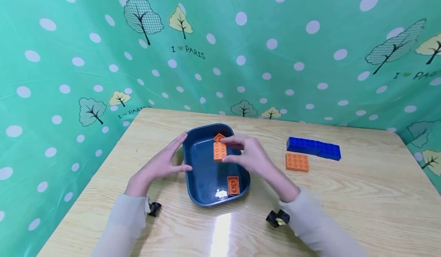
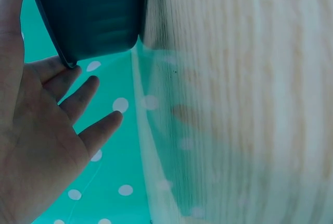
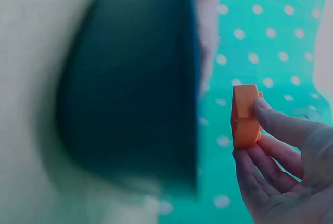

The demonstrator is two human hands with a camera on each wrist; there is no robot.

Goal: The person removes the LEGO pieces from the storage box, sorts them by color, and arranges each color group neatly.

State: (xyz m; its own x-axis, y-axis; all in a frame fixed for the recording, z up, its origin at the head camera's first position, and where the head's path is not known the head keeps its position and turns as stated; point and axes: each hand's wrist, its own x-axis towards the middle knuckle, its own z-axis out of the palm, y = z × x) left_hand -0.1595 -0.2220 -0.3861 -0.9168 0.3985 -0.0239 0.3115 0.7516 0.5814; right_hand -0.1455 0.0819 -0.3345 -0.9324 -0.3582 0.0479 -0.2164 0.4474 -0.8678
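Observation:
A dark blue rounded bin (image 1: 206,173) stands on the table. My right hand (image 1: 249,155) pinches an orange toy brick (image 1: 219,151) between thumb and fingers over the bin, studs up in the head view. In the right wrist view the same brick (image 3: 245,117) shows above the rim, beside the bin's wall (image 3: 130,88). Inside the bin lie an orange brick (image 1: 233,185) with its hollow underside up, near the front right corner, and another orange piece (image 1: 219,137) at the back, partly covered. My left hand (image 2: 49,125) touches the bin's left rim, its fingers spread and fairly straight.
To the right of the bin, an orange brick (image 1: 297,162) lies on the wooden table (image 1: 365,196). Just behind it sits a row of blue bricks (image 1: 313,148). A green dotted cloth (image 1: 220,58) hangs behind the table and along its left side.

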